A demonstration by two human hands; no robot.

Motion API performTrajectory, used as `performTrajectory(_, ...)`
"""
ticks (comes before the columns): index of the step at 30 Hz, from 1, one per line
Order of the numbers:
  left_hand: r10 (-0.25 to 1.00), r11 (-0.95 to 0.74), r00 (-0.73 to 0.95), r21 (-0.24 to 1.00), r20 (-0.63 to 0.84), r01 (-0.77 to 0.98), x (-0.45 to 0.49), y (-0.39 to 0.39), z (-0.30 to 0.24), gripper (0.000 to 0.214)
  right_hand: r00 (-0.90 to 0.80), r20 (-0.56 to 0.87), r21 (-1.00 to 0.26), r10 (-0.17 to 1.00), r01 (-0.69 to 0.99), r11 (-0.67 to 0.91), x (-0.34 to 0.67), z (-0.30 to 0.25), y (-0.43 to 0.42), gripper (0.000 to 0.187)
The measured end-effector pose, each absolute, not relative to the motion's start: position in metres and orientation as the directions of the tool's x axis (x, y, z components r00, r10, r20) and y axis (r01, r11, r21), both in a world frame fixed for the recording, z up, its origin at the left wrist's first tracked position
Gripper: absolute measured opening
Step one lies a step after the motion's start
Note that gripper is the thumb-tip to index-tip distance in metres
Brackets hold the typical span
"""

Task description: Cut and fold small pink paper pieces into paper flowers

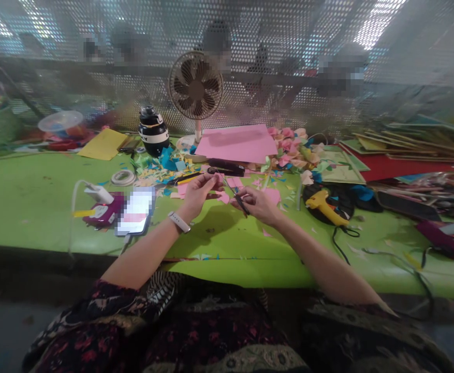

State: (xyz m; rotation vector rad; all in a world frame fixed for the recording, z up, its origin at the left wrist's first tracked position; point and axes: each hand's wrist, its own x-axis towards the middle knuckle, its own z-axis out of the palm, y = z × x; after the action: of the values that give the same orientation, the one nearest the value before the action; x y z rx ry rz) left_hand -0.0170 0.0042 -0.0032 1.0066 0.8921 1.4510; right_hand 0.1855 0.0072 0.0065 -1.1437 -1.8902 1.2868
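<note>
Right hand [255, 203] grips black-handled metal scissors [242, 204], can't tell what left hand [199, 194] holds; beyond, curled pink paper petals [287, 146] seem done, flat pink paper sheet [237, 144] uncut.

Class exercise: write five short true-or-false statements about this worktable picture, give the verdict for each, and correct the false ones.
1. The right hand holds scissors. True.
2. The white wristband is on the right wrist. False: it is on the left wrist.
3. The black bottle stands to the left of the fan. True.
4. The phone lies to the right of both hands. False: it lies to the left of the left hand.
5. The yellow glue gun lies to the right of the right hand. True.
</note>
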Motion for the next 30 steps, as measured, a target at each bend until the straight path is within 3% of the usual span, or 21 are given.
performTrajectory(9, 0.990, -0.083, 0.086, 0.956, 0.112, -0.282, -0.0177, 0.0010, -0.0026, 0.045, -0.500, -0.024, -0.916, 0.866, 0.359, 0.182, 0.1860, 0.0148, 0.0056, 0.054)
performTrajectory(30, 0.995, -0.069, 0.048, 0.960, 0.085, -0.270, -0.0202, 0.0067, -0.0078, 0.041, -0.494, -0.016, -0.921, 0.869, 0.346, 0.180, 0.1876, 0.0085, 0.0082, 0.056)
